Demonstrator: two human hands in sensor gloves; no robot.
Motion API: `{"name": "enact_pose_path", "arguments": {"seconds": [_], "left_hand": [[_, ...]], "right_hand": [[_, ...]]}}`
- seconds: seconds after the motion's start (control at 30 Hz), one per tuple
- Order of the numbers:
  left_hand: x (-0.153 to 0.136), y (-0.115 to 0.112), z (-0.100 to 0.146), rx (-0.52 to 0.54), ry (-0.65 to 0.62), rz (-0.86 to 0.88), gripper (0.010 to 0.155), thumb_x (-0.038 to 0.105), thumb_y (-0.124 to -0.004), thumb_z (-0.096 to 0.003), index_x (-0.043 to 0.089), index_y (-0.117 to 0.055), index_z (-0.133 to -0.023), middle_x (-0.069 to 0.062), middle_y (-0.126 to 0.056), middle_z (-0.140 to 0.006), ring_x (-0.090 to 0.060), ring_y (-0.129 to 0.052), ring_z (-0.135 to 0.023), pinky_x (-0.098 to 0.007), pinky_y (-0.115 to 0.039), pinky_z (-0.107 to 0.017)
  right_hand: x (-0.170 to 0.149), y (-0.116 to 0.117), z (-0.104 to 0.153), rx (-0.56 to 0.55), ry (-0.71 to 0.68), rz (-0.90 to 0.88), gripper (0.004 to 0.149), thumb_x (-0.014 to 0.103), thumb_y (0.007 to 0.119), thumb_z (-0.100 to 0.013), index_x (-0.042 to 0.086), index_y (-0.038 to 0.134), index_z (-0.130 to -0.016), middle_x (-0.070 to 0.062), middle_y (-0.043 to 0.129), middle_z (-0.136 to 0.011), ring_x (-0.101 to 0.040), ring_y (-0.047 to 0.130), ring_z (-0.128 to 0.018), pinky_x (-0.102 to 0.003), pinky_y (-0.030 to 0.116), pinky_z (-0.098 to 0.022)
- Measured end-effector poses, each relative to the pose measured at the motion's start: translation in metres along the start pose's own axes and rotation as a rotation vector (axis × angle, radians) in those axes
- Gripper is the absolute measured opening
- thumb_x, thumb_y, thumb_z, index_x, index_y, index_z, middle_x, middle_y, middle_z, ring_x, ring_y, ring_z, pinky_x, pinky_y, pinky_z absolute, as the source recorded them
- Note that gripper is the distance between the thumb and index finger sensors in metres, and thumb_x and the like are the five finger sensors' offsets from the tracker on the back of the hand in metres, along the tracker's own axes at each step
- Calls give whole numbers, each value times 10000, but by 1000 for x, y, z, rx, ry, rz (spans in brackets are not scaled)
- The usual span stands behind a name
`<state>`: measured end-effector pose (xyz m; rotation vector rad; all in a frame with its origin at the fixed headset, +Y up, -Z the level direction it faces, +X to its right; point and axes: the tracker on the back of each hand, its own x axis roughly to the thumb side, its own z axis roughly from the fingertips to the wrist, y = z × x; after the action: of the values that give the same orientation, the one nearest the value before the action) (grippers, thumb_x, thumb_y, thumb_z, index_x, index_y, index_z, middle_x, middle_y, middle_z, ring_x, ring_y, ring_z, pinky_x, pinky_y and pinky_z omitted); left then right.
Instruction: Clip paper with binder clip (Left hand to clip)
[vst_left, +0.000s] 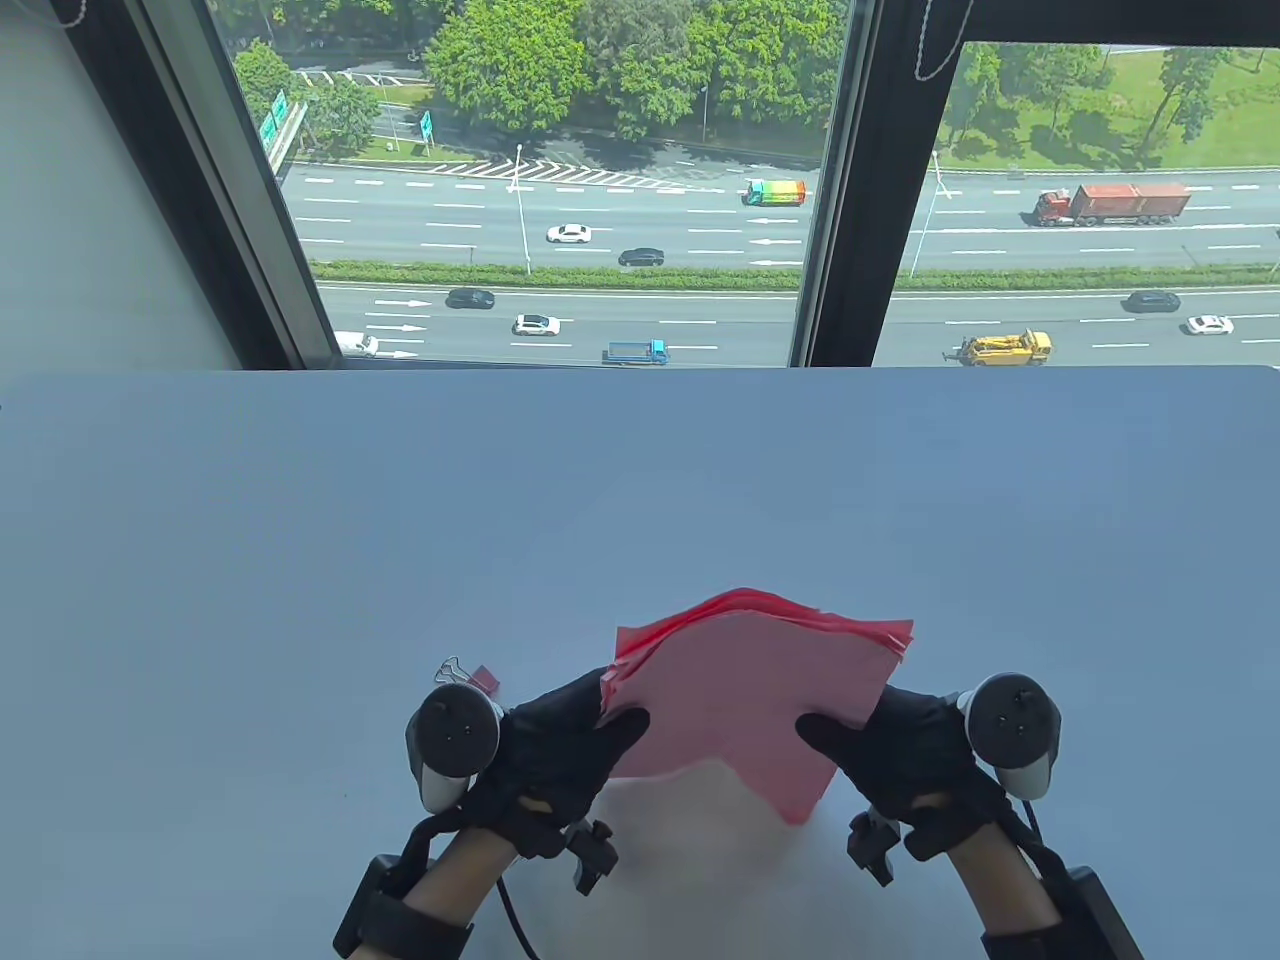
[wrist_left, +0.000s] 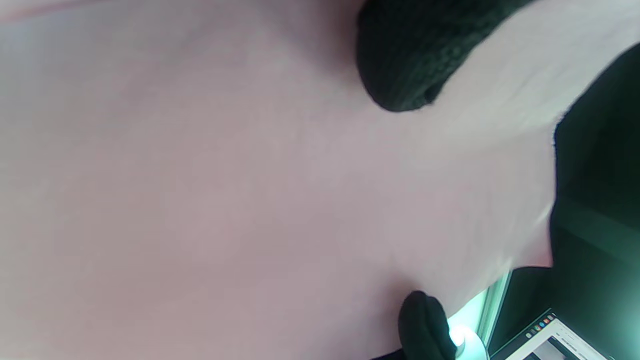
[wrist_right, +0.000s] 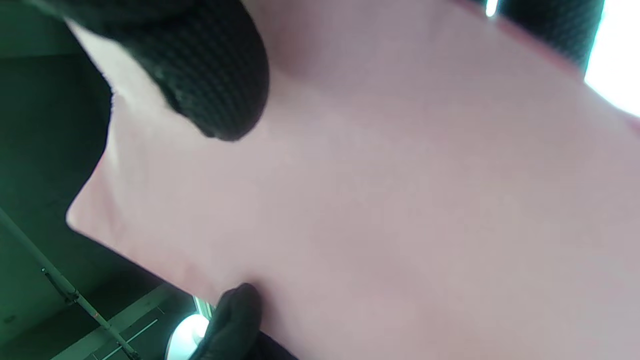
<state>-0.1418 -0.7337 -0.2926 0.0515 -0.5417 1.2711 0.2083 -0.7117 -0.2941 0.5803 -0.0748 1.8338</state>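
A stack of pink-red paper sheets (vst_left: 750, 690) is held up off the table, tilted, its far edges fanned out unevenly. My left hand (vst_left: 590, 735) grips its left edge, thumb on the near face. My right hand (vst_left: 860, 745) grips its right edge the same way. The paper fills the left wrist view (wrist_left: 225, 190) and the right wrist view (wrist_right: 400, 210), with a thumb (wrist_left: 405, 60) (wrist_right: 210, 75) pressed on it in each. A red binder clip (vst_left: 472, 675) with silver handles lies on the table just left of my left hand, partly hidden behind the tracker.
The pale table (vst_left: 300, 560) runs to a far edge under a large window. The black window frame (vst_left: 850, 200) stands behind it. A laptop screen corner (wrist_left: 555, 340) shows in the left wrist view.
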Motion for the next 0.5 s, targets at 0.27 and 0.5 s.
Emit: {"name": "enact_pose_path", "arguments": {"seconds": [0.27,0.5], "left_hand": [[3,-3,-1,-51,19,39,628,407,-792,-474,319,-626,-1073,-54,-907,-934,-366,-930,-800,-585,-738,-582],[11,17,-2,-41,27,-39,749,499,-876,-436,315,-587,-1102,-63,-820,-1032,-399,-851,-888,-602,-707,-607]], "right_hand": [[11,1,0,-53,-34,81,465,297,846,-450,176,851,-898,-122,967,-798,-403,1002,-622,-568,802,-455],[17,-1,0,-26,-54,52,450,289,853,-440,170,879,-874,-117,990,-769,-395,1018,-593,-558,812,-441]]}}
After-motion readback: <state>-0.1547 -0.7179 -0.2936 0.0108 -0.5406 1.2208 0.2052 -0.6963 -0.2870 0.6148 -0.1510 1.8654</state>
